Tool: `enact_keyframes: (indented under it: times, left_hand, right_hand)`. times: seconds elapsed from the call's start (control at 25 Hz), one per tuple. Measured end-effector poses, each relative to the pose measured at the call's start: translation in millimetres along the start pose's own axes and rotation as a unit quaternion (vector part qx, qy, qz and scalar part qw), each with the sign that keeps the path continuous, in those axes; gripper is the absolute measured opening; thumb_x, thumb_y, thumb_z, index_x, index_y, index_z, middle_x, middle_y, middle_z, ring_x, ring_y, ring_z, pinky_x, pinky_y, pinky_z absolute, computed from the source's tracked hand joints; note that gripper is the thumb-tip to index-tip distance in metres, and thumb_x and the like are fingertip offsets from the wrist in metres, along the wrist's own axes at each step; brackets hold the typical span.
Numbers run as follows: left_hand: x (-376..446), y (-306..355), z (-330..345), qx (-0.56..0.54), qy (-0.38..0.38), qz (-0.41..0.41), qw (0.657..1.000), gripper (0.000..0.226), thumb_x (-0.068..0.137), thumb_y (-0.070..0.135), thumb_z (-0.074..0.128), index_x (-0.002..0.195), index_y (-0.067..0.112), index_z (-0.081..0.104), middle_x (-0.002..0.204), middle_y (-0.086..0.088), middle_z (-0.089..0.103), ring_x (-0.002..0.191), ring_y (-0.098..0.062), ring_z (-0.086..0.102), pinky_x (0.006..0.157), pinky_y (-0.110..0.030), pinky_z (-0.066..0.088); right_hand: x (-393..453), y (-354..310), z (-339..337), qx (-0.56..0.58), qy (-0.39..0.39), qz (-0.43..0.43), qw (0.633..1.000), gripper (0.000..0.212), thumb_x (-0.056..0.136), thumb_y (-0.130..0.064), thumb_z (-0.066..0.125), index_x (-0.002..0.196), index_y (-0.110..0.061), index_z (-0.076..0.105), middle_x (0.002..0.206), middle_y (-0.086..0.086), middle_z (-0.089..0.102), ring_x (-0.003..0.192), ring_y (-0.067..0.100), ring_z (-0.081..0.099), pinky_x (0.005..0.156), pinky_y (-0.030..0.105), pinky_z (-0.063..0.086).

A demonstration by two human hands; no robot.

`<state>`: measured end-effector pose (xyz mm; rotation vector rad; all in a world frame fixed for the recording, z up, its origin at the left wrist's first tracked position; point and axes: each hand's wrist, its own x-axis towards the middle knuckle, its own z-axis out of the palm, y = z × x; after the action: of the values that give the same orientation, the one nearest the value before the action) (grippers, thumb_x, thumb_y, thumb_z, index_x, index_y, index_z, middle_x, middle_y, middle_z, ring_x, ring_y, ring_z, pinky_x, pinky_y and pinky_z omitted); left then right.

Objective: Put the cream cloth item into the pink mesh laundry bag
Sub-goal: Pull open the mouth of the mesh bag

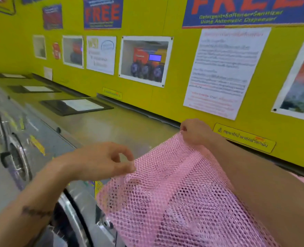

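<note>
The pink mesh laundry bag (174,196) hangs across the lower middle of the view, spread over the front edge of a washing machine top. My left hand (103,159) pinches the bag's upper left edge between thumb and fingers. My right hand (194,131) grips the bag's top far corner, close to the yellow wall. The bag is stretched between both hands. Dark and pale shapes show faintly through the mesh low down. No cream cloth item is clearly visible.
A row of steel front-loading washing machines (15,150) runs along the left, with round doors. Their flat tops (101,125) carry dark lids with white labels (76,106). A yellow wall (147,18) with posters stands behind.
</note>
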<state>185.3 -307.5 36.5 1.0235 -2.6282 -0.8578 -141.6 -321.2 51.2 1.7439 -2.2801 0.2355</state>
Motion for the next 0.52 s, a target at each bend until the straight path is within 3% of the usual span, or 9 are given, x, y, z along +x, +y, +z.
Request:
enact_keyframes:
  times: [0.08,0.12,0.2,0.32,0.44,0.52]
  left_hand:
    - [7.5,-1.1,16.4,0.043,0.037,0.007,0.998,0.027,0.079,0.053,0.069,0.101,0.039,0.061,0.072,0.009,0.063,0.063,-0.001,0.058,0.06,-0.018,0.045]
    - [9.0,-3.2,21.1,0.058,0.047,0.01,0.997,0.019,0.08,0.041,0.072,0.095,0.035,0.062,0.069,0.009,0.059,0.058,0.0,0.053,0.054,-0.013,0.039]
    - [4.8,-5.6,18.7,0.104,0.032,-0.009,0.994,0.009,0.081,0.026,0.068,0.083,0.031,0.062,0.067,0.01,0.057,0.055,0.001,0.051,0.049,-0.012,0.037]
    - [-4.7,1.8,0.2,0.141,0.041,-0.052,0.988,0.004,0.086,0.032,0.059,0.084,0.034,0.06,0.072,0.01,0.059,0.062,-0.006,0.057,0.052,-0.021,0.044]
    - [14.8,22.9,4.4,0.121,0.174,0.056,0.976,0.005,0.088,0.031,0.054,0.085,0.034,0.057,0.074,0.012,0.058,0.069,-0.008,0.057,0.056,-0.025,0.04]
    - [41.3,43.4,22.7,0.087,0.199,0.148,0.965,0.008,0.091,0.035,0.053,0.098,0.037,0.056,0.098,0.013,0.062,0.093,-0.011,0.059,0.076,-0.03,0.047]
  right_hand:
    - [3.3,-11.5,-3.5,0.043,0.022,-0.025,0.999,0.014,0.089,-0.016,0.053,0.092,-0.019,0.066,0.097,0.004,0.067,0.088,0.025,0.06,0.07,0.035,0.049]
    - [2.9,-17.0,-2.8,0.049,-0.004,-0.04,0.998,0.016,0.089,-0.016,0.053,0.097,-0.019,0.066,0.102,0.003,0.067,0.092,0.025,0.061,0.073,0.036,0.05]
    - [0.4,-23.0,0.1,0.002,-0.082,-0.055,0.995,0.034,0.088,-0.014,0.054,0.121,-0.022,0.062,0.121,0.001,0.063,0.109,0.025,0.058,0.084,0.037,0.049]
    - [-2.7,-14.5,-7.2,0.025,-0.076,-0.011,0.997,0.051,0.086,-0.01,0.049,0.135,-0.024,0.052,0.135,0.005,0.055,0.113,0.027,0.054,0.084,0.036,0.048]
    - [-12.9,-1.5,-24.2,0.013,-0.102,0.012,0.995,0.045,0.088,-0.011,0.047,0.132,-0.017,0.056,0.132,0.008,0.057,0.105,0.029,0.056,0.078,0.037,0.048]
    - [-25.0,9.5,-30.6,-0.003,-0.137,0.022,0.99,0.041,0.09,-0.013,0.047,0.129,-0.011,0.06,0.136,0.011,0.058,0.118,0.034,0.056,0.094,0.046,0.049]
